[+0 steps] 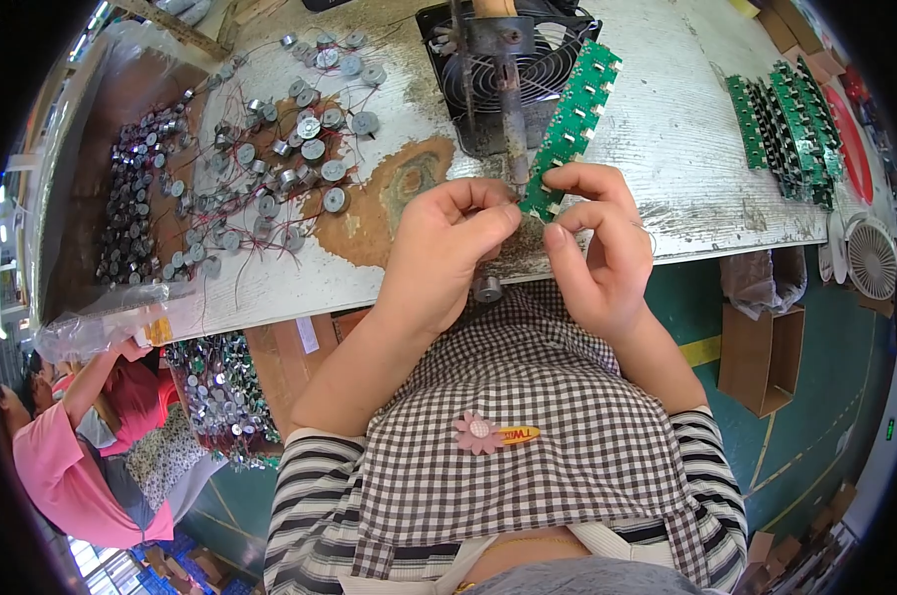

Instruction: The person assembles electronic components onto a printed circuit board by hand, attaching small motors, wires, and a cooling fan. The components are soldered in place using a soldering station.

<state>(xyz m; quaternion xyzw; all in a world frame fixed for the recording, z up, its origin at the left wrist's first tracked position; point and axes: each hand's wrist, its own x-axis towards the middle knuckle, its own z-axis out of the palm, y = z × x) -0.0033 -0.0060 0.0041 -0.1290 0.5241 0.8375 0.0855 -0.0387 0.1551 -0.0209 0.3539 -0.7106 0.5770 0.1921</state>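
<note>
My right hand [607,248] holds the near end of a long green circuit board strip [572,119] between its fingers. The strip slants away over the table, with pale connectors along one edge. My left hand [448,243] is pinched closed at the same end of the strip. Just below its fingers hangs a small round silver motor [487,289]; the fingers hide how its wires are held. Beside the pinched fingertips, an upright soldering iron [511,119] points down on its stand, its tip close to the strip's near end.
Several loose motors [310,127] with red wires lie on the left, more in a plastic-lined box [72,178]. A black fan [468,89] stands behind the iron. Stacked circuit boards [790,134] are at the far right. A person in pink [82,466] works at lower left.
</note>
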